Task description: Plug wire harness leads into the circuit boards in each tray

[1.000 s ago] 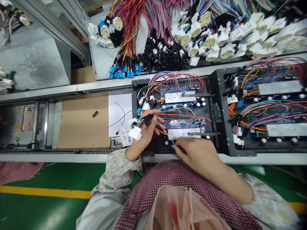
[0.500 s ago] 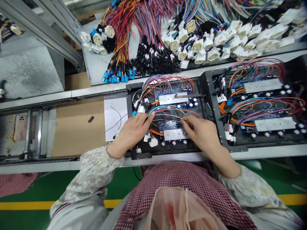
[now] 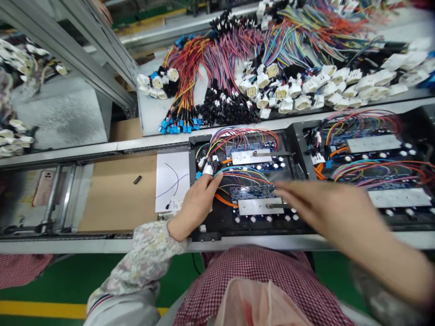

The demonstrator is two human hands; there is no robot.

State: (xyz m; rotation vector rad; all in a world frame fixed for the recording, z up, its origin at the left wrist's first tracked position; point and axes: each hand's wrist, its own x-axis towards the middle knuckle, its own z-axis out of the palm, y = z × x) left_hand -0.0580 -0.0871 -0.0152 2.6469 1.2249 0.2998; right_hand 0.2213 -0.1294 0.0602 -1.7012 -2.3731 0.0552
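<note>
My left hand [image 3: 199, 199] is closed around the connector end of a bundle of coloured wires [image 3: 234, 171] at the left of the nearer circuit board [image 3: 251, 194]. The wires arch over to the board's back edge. A long silver metal plate [image 3: 254, 207] lies along this board, with a narrow metal strip [image 3: 277, 206] on its right end. My right hand [image 3: 333, 208], smeared by motion, is above the right side of the black tray [image 3: 210, 232]; whether its fingers hold anything is unclear. Behind lies a second wired board [image 3: 249, 147].
Another black tray [image 3: 307, 149] with wired boards stands on the right. Heaps of wire harnesses [image 3: 234, 59] with white, black and blue connectors cover the shelf behind. On the left are brown cardboard [image 3: 118, 194], white paper [image 3: 163, 181] with loose wires, a small black piece [image 3: 137, 179] and a phone [image 3: 44, 188].
My right hand has left the nearer board's wires and moved right, now blurred. My left hand stays at the bundle's connector end. The camera view has shifted, showing more of the shelf.
</note>
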